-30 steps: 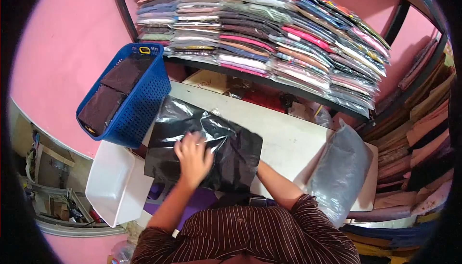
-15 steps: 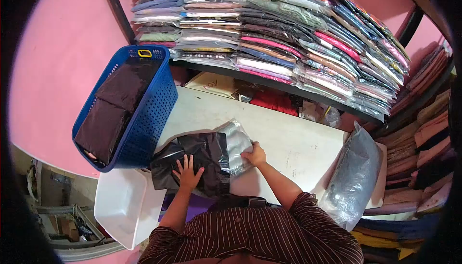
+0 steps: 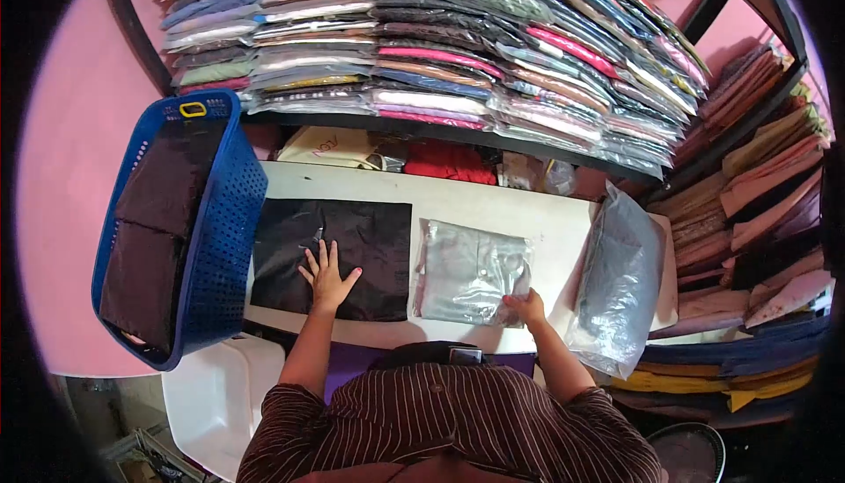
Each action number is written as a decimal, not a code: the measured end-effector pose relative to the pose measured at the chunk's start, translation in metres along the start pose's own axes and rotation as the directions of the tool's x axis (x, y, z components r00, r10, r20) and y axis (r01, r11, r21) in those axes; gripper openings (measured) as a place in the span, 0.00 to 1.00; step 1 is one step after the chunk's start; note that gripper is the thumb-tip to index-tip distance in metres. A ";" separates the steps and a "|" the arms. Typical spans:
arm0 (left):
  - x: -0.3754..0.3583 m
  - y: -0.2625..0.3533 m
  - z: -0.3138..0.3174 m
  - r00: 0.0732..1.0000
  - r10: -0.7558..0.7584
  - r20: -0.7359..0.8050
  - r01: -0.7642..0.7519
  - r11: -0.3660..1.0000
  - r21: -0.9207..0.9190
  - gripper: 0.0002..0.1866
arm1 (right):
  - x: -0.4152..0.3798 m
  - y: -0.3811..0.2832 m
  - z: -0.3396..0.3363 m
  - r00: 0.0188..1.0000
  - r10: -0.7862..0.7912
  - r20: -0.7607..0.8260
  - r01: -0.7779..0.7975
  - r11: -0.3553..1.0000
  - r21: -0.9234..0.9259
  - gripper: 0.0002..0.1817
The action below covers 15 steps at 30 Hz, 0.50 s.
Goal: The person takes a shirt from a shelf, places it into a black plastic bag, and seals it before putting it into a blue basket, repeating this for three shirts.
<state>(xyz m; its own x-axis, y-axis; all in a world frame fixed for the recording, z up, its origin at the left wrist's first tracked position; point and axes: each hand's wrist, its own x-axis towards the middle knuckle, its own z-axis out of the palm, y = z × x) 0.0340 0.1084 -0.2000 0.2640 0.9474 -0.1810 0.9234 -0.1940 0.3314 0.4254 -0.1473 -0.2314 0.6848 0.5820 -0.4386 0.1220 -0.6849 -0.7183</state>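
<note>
Fingers of my left hand (image 3: 327, 289) spread, gripping nothing, on black bag (image 3: 378, 250), bench's (image 3: 563, 219) left end | my right hand (image 3: 530, 309) pinches clear packet's (image 3: 462, 272) near right corner, bench's front edge | light, even pressure advised against creasing

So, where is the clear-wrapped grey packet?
In the head view, the grey packet lies right of the black bag, the right hand at the packet's near corner.
</note>
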 end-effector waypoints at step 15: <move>-0.082 0.131 0.024 0.540 0.827 0.160 -0.808 0.562 -0.177 0.36 | 0.100 -0.137 0.000 0.796 -0.359 0.487 0.590 0.639 -0.494 0.50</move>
<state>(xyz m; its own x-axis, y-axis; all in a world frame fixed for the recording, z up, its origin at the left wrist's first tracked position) 0.1401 -0.0010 -0.1636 0.9503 0.3100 0.0278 0.2561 -0.8297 0.4960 0.4773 0.0043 -0.1769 0.1512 0.9227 -0.3546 0.8367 -0.3105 -0.4511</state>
